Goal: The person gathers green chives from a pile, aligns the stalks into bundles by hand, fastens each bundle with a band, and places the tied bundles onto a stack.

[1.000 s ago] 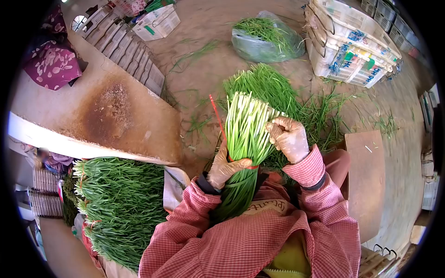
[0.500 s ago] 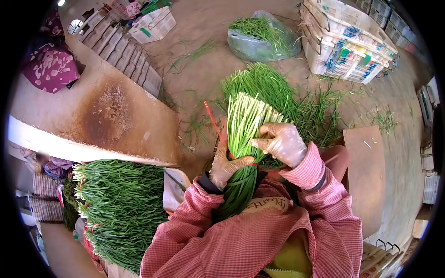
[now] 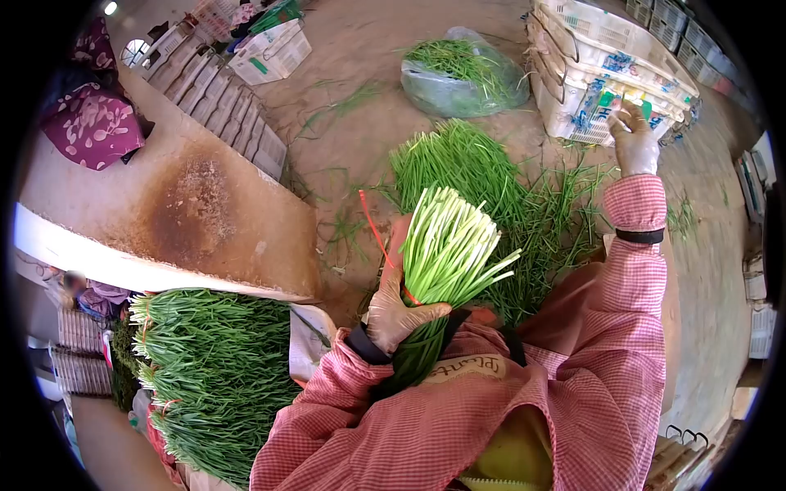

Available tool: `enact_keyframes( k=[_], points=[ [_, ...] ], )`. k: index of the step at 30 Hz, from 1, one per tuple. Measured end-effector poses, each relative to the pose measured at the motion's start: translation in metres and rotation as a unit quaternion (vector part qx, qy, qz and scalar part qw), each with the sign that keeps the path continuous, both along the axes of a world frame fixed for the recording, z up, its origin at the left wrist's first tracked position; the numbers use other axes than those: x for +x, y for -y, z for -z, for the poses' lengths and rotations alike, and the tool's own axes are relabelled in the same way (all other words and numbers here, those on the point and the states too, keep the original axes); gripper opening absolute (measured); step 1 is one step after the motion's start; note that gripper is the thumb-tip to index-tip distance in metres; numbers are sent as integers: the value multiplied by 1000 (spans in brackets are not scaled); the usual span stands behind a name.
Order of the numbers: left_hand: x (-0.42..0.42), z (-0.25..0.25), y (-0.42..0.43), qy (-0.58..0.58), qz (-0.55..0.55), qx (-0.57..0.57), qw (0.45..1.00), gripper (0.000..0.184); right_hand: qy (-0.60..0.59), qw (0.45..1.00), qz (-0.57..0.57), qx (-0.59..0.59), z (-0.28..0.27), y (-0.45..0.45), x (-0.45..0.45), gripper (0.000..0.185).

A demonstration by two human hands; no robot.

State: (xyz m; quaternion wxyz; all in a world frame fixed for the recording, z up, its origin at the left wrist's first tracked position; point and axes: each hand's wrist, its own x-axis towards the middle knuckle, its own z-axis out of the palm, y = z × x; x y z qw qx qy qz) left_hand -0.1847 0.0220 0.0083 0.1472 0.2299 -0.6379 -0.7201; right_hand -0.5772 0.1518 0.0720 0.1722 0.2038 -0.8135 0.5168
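My left hand (image 3: 399, 317), in a thin clear glove, is wrapped round a bunch of garlic chives (image 3: 452, 245), its pale cut ends pointing up and away from me. A red tie (image 3: 377, 229) shows at the grip, with one loose end sticking up to the left. The bunch's leafy lower part hangs against my apron, partly hidden by my sleeve. Stretched far out to the right, my gloved right hand (image 3: 636, 146) has bent fingers apart, and I see nothing in them. Beyond the bunch, a heap of loose chives (image 3: 458, 164) lies on the floor.
Tied bunches of chives (image 3: 217, 368) are stacked at my left beside a stained curved ledge (image 3: 270, 237). Ahead are a clear plastic bag (image 3: 442, 90) of greens and stacked white crates (image 3: 565, 106). More crates (image 3: 270, 53) stand far left. Stray leaves litter the floor.
My right hand has left the bunch and swung out to the upper right, towards the crates. Some stems in the bunch now fan out to the right. My left hand keeps its grip.
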Motion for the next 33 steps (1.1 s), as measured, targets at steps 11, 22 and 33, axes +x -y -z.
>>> enact_keyframes(
  k=[11,22,33],
  points=[
    [-6,-19,-14,30,-28,-189,981,93,108,914,-370,-127,12,18,88,11],
    [-11,-37,-27,124,-8,-272,954,77,-77,902,-402,137,-33,32,139,40],
    [-8,-41,-26,153,-6,-332,931,86,-199,963,-134,120,-48,24,136,21]
  ],
)
